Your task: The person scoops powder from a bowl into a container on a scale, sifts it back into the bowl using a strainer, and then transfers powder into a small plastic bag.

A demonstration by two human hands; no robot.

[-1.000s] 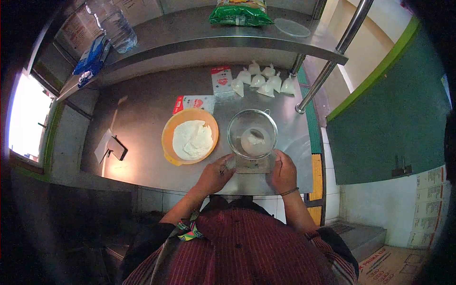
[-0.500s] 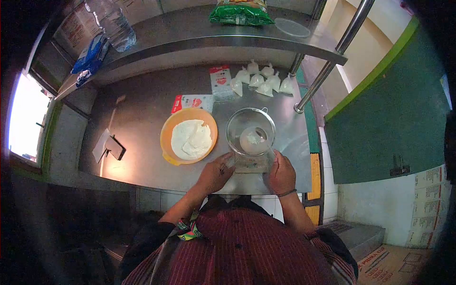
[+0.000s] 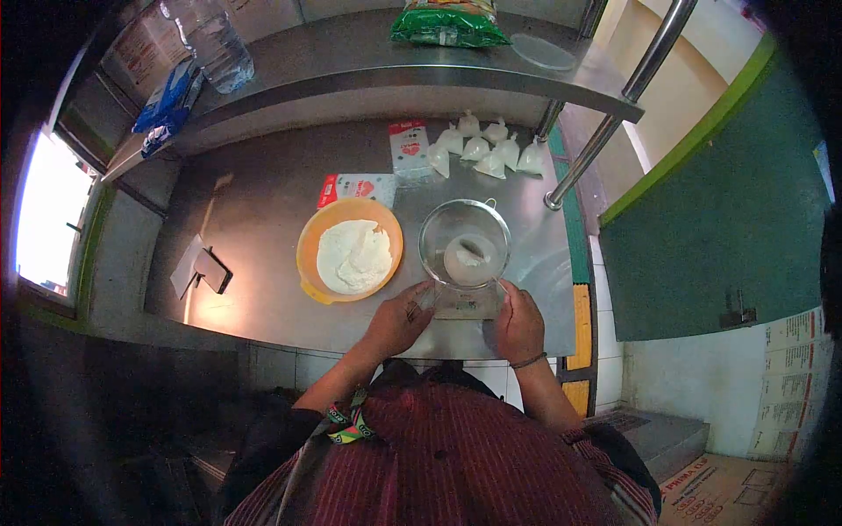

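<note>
A round metal sieve (image 3: 428,230) sits above a flat kitchen scale (image 3: 467,307) close in front of me. In its bowl is white powder (image 3: 474,258) beside a dark oval shape I cannot make out. My left hand (image 3: 399,323) is closed at the sieve's near left, pinching what looks like the edge of a clear plastic bag. At the near right, my right hand (image 3: 519,323) pinches thin clear material that seems to be the same bag. Left of the sieve stands an orange-yellow bowl (image 3: 306,250) of white flour (image 3: 353,256).
Several knotted bags of white powder (image 3: 478,149) stand at the back right. Two red-and-white boxes (image 3: 358,188) lie beyond the bowl. A phone on a stand (image 3: 210,270) is at left. Overhead, a steel shelf (image 3: 351,74) carries a green packet (image 3: 449,26) and a water bottle (image 3: 210,48).
My right hand has shifted very slightly, and the dark shape inside the sieve has moved a little left. Both hands stay closed at the near rim.
</note>
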